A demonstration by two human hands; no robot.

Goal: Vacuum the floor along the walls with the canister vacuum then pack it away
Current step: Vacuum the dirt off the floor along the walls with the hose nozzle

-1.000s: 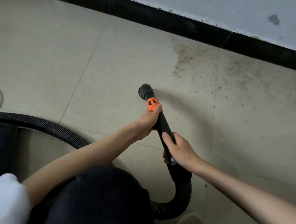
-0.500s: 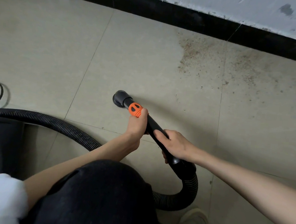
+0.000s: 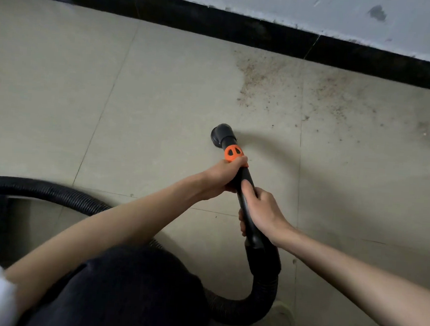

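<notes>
While your left hand point(image 3: 223, 175) grips the wand point(image 3: 245, 190) at its orange collar point(image 3: 234, 155), your right hand point(image 3: 262, 214) clasps it lower, nozzle point(image 3: 221, 134) on the floor point(image 3: 137, 93) near scattered dirt point(image 3: 260, 77).

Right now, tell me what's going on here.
A person is vacuuming a tiled floor near the wall. The left hand grips the black wand just behind its orange collar; the right hand holds it lower down. The round nozzle sits short of the scattered dirt by the black baseboard, which is not yet cleaned.
</notes>
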